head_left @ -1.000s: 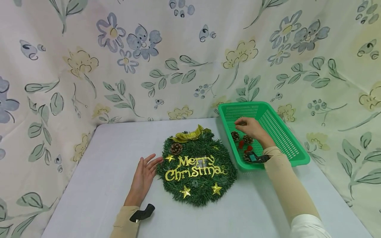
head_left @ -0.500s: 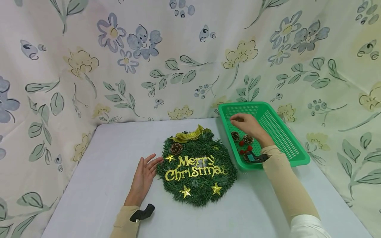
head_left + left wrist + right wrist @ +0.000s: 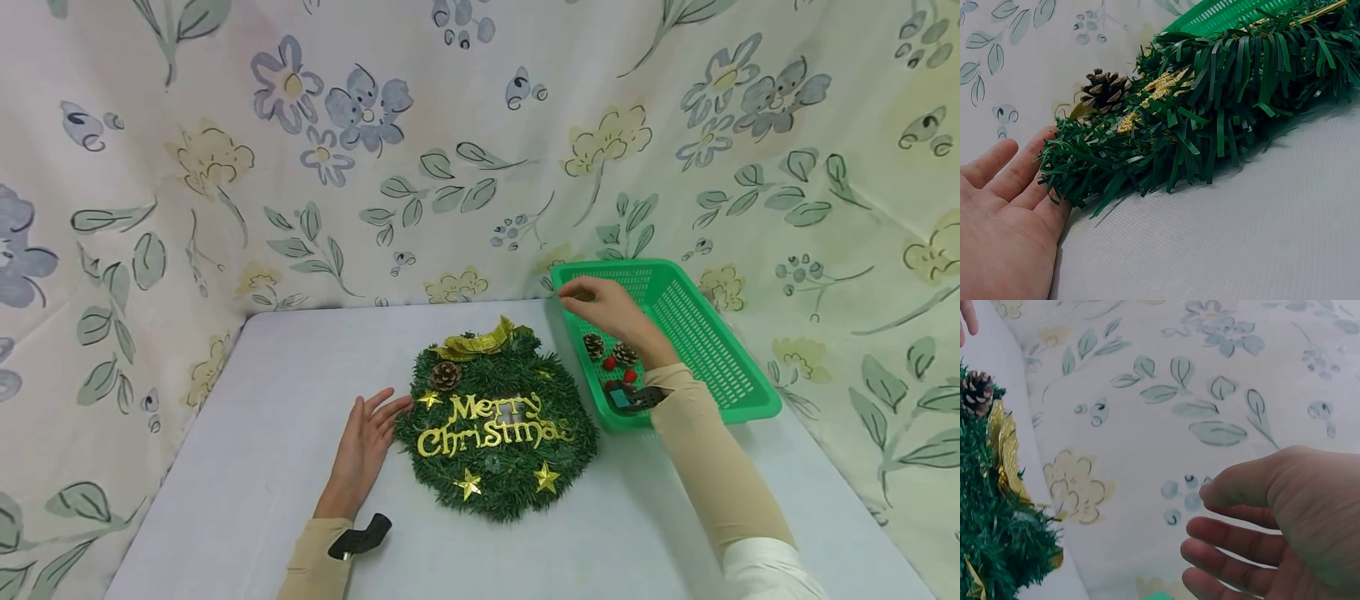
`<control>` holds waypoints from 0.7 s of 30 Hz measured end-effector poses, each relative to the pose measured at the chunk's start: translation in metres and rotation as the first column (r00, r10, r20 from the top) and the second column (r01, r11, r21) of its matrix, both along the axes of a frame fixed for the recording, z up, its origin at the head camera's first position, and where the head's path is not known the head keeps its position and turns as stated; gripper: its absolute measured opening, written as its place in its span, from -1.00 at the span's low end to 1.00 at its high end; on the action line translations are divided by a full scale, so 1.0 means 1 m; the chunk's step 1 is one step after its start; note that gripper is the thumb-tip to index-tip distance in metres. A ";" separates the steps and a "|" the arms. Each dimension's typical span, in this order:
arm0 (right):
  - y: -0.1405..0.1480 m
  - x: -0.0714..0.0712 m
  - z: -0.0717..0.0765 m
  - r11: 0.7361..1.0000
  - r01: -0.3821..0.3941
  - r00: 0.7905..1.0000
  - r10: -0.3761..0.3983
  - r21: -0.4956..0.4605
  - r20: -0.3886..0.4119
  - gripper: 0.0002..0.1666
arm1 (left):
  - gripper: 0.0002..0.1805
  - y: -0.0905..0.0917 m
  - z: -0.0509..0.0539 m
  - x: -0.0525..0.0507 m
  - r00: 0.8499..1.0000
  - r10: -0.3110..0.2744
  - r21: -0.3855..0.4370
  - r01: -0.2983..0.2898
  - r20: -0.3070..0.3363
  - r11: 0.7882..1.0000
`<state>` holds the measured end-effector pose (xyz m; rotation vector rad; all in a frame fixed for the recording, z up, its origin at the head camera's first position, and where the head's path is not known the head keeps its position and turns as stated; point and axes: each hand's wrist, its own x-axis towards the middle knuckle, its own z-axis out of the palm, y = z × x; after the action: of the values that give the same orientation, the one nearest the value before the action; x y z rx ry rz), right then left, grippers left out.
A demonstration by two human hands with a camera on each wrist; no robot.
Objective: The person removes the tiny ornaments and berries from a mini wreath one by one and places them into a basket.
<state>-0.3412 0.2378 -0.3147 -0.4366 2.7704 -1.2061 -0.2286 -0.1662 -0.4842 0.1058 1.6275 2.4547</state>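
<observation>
A green Christmas wreath point(image 3: 495, 487) lies on the white-covered table with a gold "Merry Christmas" sign point(image 3: 495, 425), gold stars, a gold ribbon bow point(image 3: 476, 342) and a pine cone point(image 3: 446, 376). My left hand point(image 3: 363, 450) has its fingers extended, fingertips against the wreath's left edge; the left wrist view shows this palm point(image 3: 1010, 231) up close. Above the left rim of the green basket point(image 3: 742, 412), my right hand point(image 3: 611, 312) has bent fingers. In the right wrist view its thumb point(image 3: 1241, 484) covers the index fingertip; nothing shows held, but something small could be hidden.
Inside the basket are several pine cones point(image 3: 594, 346) and red berries point(image 3: 630, 376), partly covered by the right wrist's camera strap. A floral curtain point(image 3: 450, 208) hangs behind and beside the table. The basket stands close to the wreath's right side.
My right hand has risen from inside the basket and moved left toward its rim, uncovering more of the pine cones and berries. My left hand and the wreath stay in place.
</observation>
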 end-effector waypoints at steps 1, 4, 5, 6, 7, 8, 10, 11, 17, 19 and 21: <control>-0.002 0.000 0.001 1.000 -0.004 1.000 0.004 -0.001 -0.003 -0.58 | -0.18 0.000 0.000 0.000 1.000 -0.001 -0.001 0.001 -0.001 1.000; -0.010 -0.001 0.004 1.000 -0.022 1.000 0.022 -0.005 -0.015 -0.59 | -0.18 -0.001 0.000 0.000 1.000 -0.003 -0.001 0.003 -0.001 1.000; -0.012 -0.001 0.005 1.000 -0.026 1.000 0.026 -0.011 -0.016 -0.60 | -0.18 -0.001 -0.001 0.000 1.000 -0.005 0.000 0.005 -0.001 1.000; -0.014 -0.001 0.005 0.999 -0.031 0.999 0.031 -0.015 -0.019 -0.59 | -0.18 -0.002 -0.001 0.000 1.000 -0.005 -0.001 0.005 -0.001 1.000; -0.017 -0.002 0.005 0.999 -0.036 0.999 0.036 -0.021 -0.018 -0.59 | -0.18 -0.002 -0.001 0.000 1.000 -0.005 -0.001 0.005 -0.001 1.000; -0.020 -0.002 0.005 0.999 -0.042 0.999 0.041 -0.029 -0.016 -0.59 | -0.18 -0.002 -0.001 0.000 1.000 -0.005 0.001 0.005 -0.001 1.000; -0.024 -0.003 0.006 0.998 -0.050 0.999 0.049 -0.043 -0.014 -0.59 | -0.18 -0.002 -0.001 0.000 1.000 -0.006 0.002 0.006 -0.002 1.000; -0.027 -0.003 0.006 0.997 -0.054 0.998 0.053 -0.049 -0.013 -0.58 | -0.18 -0.002 -0.001 0.000 1.000 -0.006 0.004 0.006 -0.003 1.000; -0.039 -0.002 0.007 0.994 -0.083 0.997 0.083 -0.072 -0.005 -0.59 | -0.18 -0.002 -0.002 -0.001 1.000 -0.012 0.017 0.012 -0.006 1.000; -0.043 -0.002 0.007 0.993 -0.090 0.996 0.090 -0.072 -0.003 -0.59 | -0.18 -0.001 -0.002 -0.001 1.000 -0.014 0.019 0.014 -0.006 1.000; -0.047 -0.002 0.007 0.992 -0.097 0.995 0.098 -0.079 0.000 -0.60 | -0.18 -0.001 -0.002 -0.001 1.000 -0.013 0.023 0.013 -0.006 1.000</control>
<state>-0.3434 0.1911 -0.3076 -0.5691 2.6711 -1.2948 -0.2299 -0.1675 -0.4862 0.1263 1.5960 2.4660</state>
